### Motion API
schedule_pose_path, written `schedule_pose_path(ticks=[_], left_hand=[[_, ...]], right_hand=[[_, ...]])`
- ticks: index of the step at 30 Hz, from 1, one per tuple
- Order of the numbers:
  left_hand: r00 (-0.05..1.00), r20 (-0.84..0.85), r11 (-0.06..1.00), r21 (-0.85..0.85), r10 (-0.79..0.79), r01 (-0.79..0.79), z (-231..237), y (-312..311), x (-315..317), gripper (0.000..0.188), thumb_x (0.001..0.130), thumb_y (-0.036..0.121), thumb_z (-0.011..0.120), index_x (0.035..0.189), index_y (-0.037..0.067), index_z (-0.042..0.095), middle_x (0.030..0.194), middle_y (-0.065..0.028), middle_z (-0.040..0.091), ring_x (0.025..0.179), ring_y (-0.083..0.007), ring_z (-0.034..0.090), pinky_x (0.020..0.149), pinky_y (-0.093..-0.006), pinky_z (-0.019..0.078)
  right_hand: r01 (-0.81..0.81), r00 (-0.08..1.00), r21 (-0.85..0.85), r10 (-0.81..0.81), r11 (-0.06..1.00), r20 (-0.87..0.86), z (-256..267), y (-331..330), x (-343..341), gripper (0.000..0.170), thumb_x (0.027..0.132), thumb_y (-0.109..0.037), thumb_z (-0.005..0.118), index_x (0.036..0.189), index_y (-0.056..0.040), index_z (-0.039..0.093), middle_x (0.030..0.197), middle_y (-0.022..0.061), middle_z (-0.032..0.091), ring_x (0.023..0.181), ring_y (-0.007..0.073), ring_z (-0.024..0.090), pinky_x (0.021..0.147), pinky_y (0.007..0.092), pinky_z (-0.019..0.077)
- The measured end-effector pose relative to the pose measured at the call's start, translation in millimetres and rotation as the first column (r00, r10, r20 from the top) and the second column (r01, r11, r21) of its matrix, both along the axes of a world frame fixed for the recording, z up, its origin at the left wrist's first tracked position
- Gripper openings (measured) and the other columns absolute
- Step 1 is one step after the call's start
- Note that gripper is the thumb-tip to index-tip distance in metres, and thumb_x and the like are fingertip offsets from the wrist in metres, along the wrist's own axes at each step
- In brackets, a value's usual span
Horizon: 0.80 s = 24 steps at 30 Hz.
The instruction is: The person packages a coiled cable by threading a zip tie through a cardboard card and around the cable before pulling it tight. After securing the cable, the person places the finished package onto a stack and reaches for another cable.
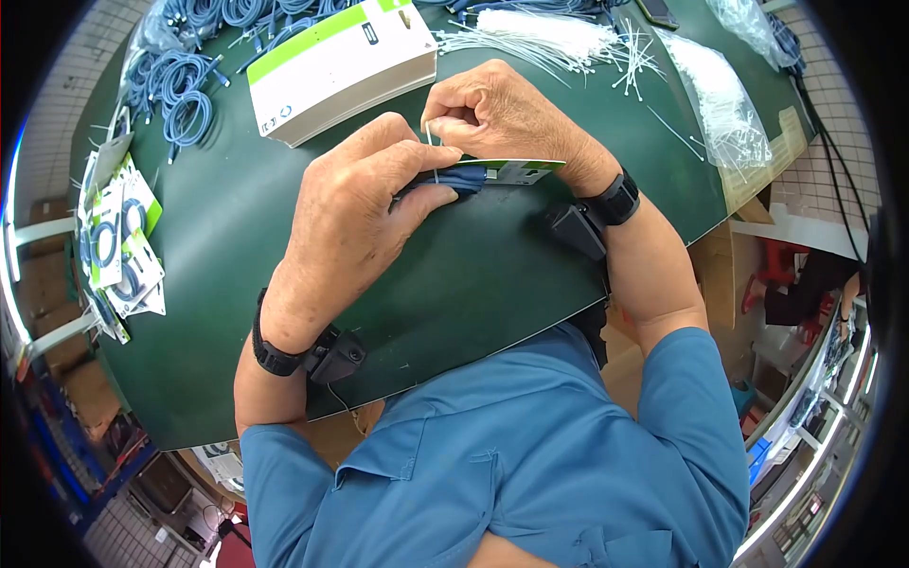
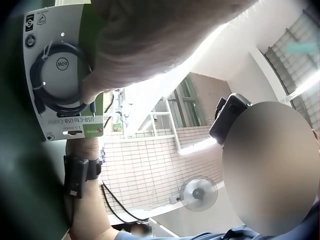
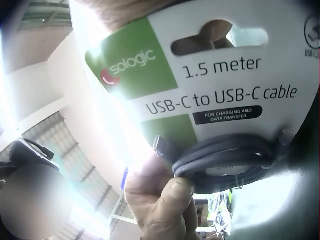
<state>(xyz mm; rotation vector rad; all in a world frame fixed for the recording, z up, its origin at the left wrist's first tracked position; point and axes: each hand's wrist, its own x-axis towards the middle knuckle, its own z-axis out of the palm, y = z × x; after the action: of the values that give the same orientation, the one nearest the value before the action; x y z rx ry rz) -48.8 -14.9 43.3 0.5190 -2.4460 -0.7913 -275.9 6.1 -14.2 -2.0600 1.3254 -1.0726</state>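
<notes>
My left hand (image 1: 355, 189) pinches a coiled blue-grey USB-C cable (image 1: 461, 180) against its white and green packaging card (image 1: 525, 173). In the right wrist view, the left thumb presses the coil's edge below the printed card front (image 3: 220, 80). A thin white cable tie (image 1: 431, 142) stands up from the coil between the two hands. Curled behind the card's upper edge, my right hand (image 1: 502, 114) has its fingertips at the tie's upper end. Part of a finger shows through the card's hang slot in the right wrist view.
A white and green box (image 1: 346, 71) stands just beyond the hands. Loose white cable ties (image 1: 554, 38) lie at the back, with a bag of ties (image 1: 720, 104) to the right. Coiled cables (image 1: 185, 95) are heaped at back left; carded cables (image 1: 123, 246) pile at the left edge.
</notes>
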Motion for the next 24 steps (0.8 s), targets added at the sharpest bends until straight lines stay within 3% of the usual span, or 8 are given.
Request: schedule_pose_path(ticks=[10, 11, 15, 17, 18, 21, 22, 24], left_hand=[[1.000, -0.012, 0.969, -0.248, 0.007, -0.009, -11.6, -1.0, -4.5, 0.033, 0.073, -0.006, 0.080, 0.103, 0.003, 0.069, 0.089, -0.0113, 0.059, 0.077, -0.0326, 0.063, 0.068, -0.0412, 0.0530], [1.000, -0.023, 0.967, -0.256, 0.006, -0.012, -9.1, -2.3, -4.7, 0.033, 0.073, -0.006, 0.080, 0.103, 0.003, 0.069, 0.089, -0.0113, 0.059, 0.077, -0.0326, 0.063, 0.068, -0.0412, 0.0530], [0.988, -0.064, 0.974, -0.169, 0.140, -0.149, -0.3, -13.8, -0.3, 0.031, 0.077, -0.007, 0.078, 0.106, 0.001, 0.070, 0.088, -0.0096, 0.062, 0.075, -0.0247, 0.066, 0.069, -0.0366, 0.0550], [0.938, -0.207, 0.954, 0.174, 0.278, -0.244, -8.6, -22.3, 4.1, 0.033, 0.081, -0.006, 0.076, 0.113, 0.000, 0.069, 0.088, -0.0073, 0.065, 0.076, -0.0179, 0.066, 0.071, -0.0322, 0.0555], [0.897, -0.260, 0.902, 0.345, 0.359, -0.261, -11.8, -26.2, 5.8, 0.034, 0.083, -0.006, 0.075, 0.116, -0.001, 0.069, 0.088, -0.0061, 0.067, 0.077, -0.0144, 0.066, 0.072, -0.0301, 0.0558], [0.881, -0.228, 0.854, 0.433, 0.414, -0.289, -19.0, -32.7, 9.0, 0.037, 0.086, -0.004, 0.073, 0.122, -0.002, 0.067, 0.090, -0.0052, 0.069, 0.079, -0.0108, 0.065, 0.075, -0.0275, 0.0554], [0.877, -0.203, 0.822, 0.487, 0.436, -0.296, -20.4, -33.5, 9.0, 0.038, 0.087, -0.003, 0.072, 0.125, -0.003, 0.065, 0.091, -0.0048, 0.070, 0.081, -0.0090, 0.064, 0.076, -0.0262, 0.0553], [0.869, -0.219, 0.807, 0.519, 0.443, -0.281, -24.3, -33.7, 6.7, 0.040, 0.087, -0.004, 0.072, 0.126, -0.003, 0.065, 0.092, -0.0050, 0.070, 0.080, -0.0090, 0.064, 0.075, -0.0261, 0.0553]], right_hand=[[-0.040, 0.996, 0.197, 0.055, 0.979, -0.071, 7.3, 0.3, -4.2, 0.011, 0.085, -0.009, 0.067, 0.088, -0.0001, 0.073, 0.069, 0.0089, 0.066, 0.061, 0.0140, 0.060, 0.061, 0.0291, 0.0506], [-0.024, 1.000, 0.241, 0.024, 0.970, 0.005, 8.9, 0.6, -4.1, 0.012, 0.086, -0.010, 0.068, 0.090, 0.0000, 0.074, 0.071, 0.0079, 0.067, 0.063, 0.0129, 0.060, 0.062, 0.0287, 0.0509], [0.058, 0.947, 0.294, -0.146, 0.954, 0.287, -0.5, -3.6, -13.5, 0.016, 0.089, -0.012, 0.072, 0.098, 0.0003, 0.076, 0.077, 0.0053, 0.070, 0.070, 0.0098, 0.062, 0.064, 0.0280, 0.0513], [0.181, 0.770, 0.273, -0.309, 0.945, 0.558, -2.9, -9.1, -19.5, 0.021, 0.090, -0.014, 0.076, 0.105, 0.0003, 0.077, 0.084, 0.0040, 0.072, 0.075, 0.0079, 0.063, 0.065, 0.0280, 0.0512], [0.175, 0.776, 0.259, -0.295, 0.950, 0.557, 0.9, -10.5, -20.3, 0.021, 0.090, -0.014, 0.076, 0.105, 0.0003, 0.077, 0.084, 0.0040, 0.072, 0.075, 0.0079, 0.063, 0.065, 0.0280, 0.0512], [0.582, 0.649, 0.048, -0.499, 0.812, 0.575, 16.8, -0.3, -12.1, 0.027, 0.087, -0.013, 0.082, 0.110, -0.0022, 0.076, 0.089, 0.0057, 0.073, 0.077, 0.0121, 0.066, 0.064, 0.0284, 0.0513], [0.573, 0.662, 0.038, -0.489, 0.819, 0.568, 21.5, 1.8, -8.8, 0.027, 0.087, -0.013, 0.082, 0.110, -0.0022, 0.076, 0.089, 0.0057, 0.073, 0.077, 0.0121, 0.066, 0.064, 0.0284, 0.0513], [0.489, 0.872, -0.417, -0.427, 0.767, 0.239, 28.4, 7.0, -0.1, 0.029, 0.084, -0.011, 0.085, 0.111, -0.0038, 0.076, 0.092, 0.0060, 0.073, 0.080, 0.0166, 0.067, 0.065, 0.0301, 0.0522]])
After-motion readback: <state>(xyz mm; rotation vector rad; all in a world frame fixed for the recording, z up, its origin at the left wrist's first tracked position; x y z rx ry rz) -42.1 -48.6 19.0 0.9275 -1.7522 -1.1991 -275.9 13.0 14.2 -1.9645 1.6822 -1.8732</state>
